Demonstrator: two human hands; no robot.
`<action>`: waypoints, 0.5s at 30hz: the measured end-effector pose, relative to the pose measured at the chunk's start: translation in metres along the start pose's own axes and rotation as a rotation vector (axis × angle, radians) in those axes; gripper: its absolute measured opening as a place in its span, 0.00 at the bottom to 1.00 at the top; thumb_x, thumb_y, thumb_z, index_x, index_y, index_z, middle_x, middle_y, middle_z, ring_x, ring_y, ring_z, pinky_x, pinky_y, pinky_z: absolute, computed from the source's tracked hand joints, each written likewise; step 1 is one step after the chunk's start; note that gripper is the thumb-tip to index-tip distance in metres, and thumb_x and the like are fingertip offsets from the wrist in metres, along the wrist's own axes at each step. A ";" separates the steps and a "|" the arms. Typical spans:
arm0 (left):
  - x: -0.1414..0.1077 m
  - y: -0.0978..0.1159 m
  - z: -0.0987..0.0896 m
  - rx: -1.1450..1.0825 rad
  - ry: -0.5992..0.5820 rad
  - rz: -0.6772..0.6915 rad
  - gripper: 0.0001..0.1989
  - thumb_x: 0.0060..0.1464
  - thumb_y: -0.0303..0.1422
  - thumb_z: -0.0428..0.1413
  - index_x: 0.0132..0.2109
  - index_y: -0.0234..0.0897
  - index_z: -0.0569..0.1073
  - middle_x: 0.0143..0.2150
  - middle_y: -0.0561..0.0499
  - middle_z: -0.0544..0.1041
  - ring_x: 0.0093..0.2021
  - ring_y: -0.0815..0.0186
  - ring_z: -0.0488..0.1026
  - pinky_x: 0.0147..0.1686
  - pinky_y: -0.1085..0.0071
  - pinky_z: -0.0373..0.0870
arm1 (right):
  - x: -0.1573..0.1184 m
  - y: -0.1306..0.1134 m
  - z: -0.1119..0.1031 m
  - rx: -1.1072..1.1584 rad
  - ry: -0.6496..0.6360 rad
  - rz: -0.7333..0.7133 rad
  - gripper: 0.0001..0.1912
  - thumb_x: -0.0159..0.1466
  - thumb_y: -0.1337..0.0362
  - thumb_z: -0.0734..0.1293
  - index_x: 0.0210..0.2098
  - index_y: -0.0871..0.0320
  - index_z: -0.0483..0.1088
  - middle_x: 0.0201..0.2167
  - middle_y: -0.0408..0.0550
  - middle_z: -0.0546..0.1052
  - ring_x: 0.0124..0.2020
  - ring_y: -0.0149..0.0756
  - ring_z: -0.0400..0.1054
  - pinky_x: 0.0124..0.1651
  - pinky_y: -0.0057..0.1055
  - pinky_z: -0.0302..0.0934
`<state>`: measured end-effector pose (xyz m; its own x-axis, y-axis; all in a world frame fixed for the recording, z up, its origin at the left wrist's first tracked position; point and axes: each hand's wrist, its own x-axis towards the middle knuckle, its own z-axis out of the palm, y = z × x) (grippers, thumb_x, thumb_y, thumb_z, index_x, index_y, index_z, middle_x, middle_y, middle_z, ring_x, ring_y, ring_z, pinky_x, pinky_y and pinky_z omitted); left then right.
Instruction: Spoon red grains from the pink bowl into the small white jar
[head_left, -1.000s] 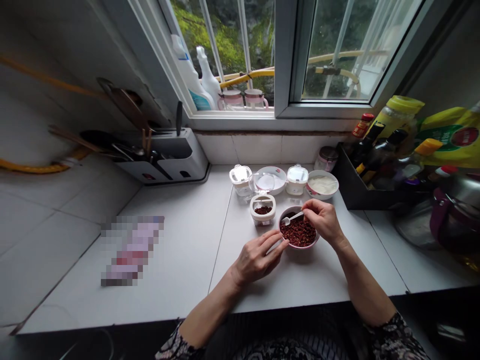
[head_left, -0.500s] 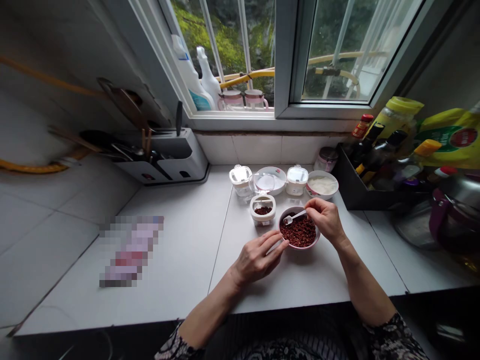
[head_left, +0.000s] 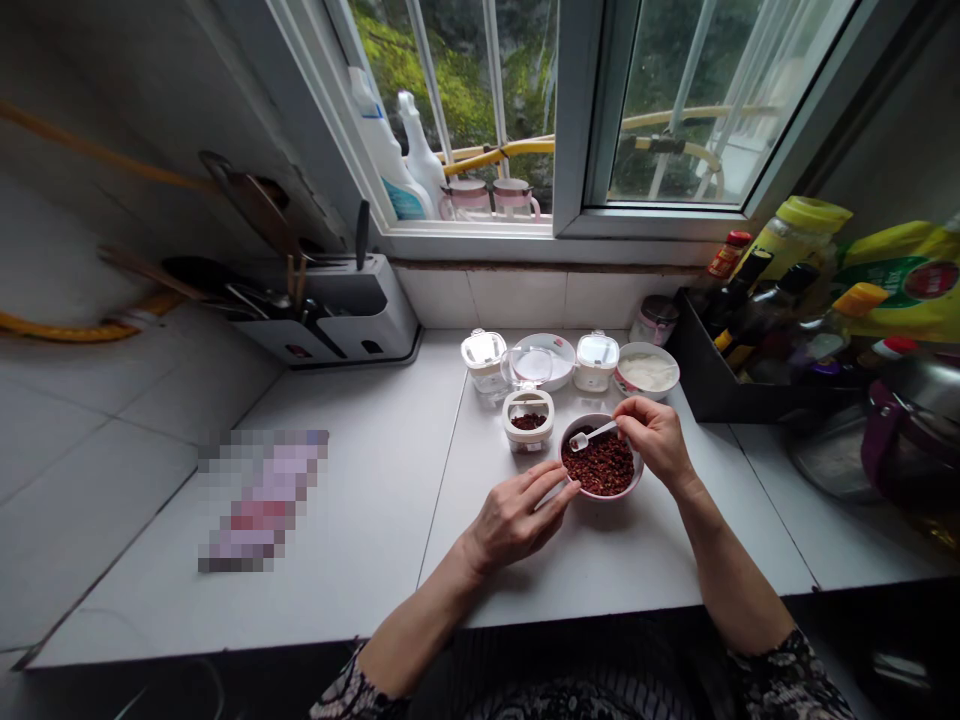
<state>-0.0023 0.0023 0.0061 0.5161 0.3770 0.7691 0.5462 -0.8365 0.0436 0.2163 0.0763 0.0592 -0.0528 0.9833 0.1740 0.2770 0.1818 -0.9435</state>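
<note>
White counter (head_left: 360,520) space is set beneath a barred window (head_left: 667,222), lit by grey daylight. By the right hand (head_left: 656,440), a small white spoon (head_left: 600,432) is pinched at its handle end between thumb and fingers, and its scoop is held at the dark-red dried seeds (head_left: 604,462). These are contained in a pink-rimmed bowl (head_left: 604,496), set on the counter between the hands. The near-left rim is touched by the fingertips of the left hand (head_left: 514,520), whose fingers are extended and loosely parted; its thumb cannot be made out.

Scooping or stirring appears to be in hand; which of these cannot be told. For any lift, a level spoon and a steadied bowl would be called for.

Just beside the bowl, similar seeds are held in an open jar (head_left: 528,441). Behind, two closed containers (head_left: 596,374), a white dish (head_left: 559,368) and a bowl of pale powder (head_left: 649,373) are lined up. Farther right, bottles are stood in a black caddy (head_left: 739,398).
</note>
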 end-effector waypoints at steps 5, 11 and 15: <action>0.000 0.000 0.000 -0.007 0.000 -0.006 0.15 0.62 0.23 0.50 0.54 0.31 0.72 0.48 0.40 0.78 0.53 0.58 0.76 0.49 0.62 0.80 | 0.000 0.000 0.000 -0.047 0.015 -0.025 0.06 0.51 0.64 0.63 0.22 0.58 0.71 0.16 0.40 0.69 0.18 0.29 0.58 0.23 0.27 0.53; 0.001 0.000 0.000 -0.011 0.007 -0.005 0.14 0.62 0.22 0.51 0.53 0.30 0.73 0.47 0.40 0.78 0.53 0.58 0.76 0.49 0.62 0.80 | 0.000 -0.002 0.000 -0.059 0.031 -0.030 0.06 0.51 0.64 0.63 0.22 0.57 0.70 0.15 0.39 0.68 0.18 0.29 0.57 0.23 0.27 0.53; 0.001 0.001 0.000 -0.004 0.006 -0.011 0.14 0.62 0.22 0.51 0.53 0.31 0.72 0.47 0.41 0.78 0.53 0.58 0.76 0.48 0.62 0.80 | 0.000 -0.003 0.000 -0.058 0.038 -0.031 0.06 0.50 0.63 0.63 0.21 0.57 0.70 0.16 0.40 0.68 0.19 0.29 0.58 0.23 0.27 0.54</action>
<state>-0.0014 0.0018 0.0074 0.5060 0.3841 0.7723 0.5491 -0.8339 0.0550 0.2158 0.0758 0.0620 -0.0257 0.9764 0.2146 0.3309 0.2109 -0.9198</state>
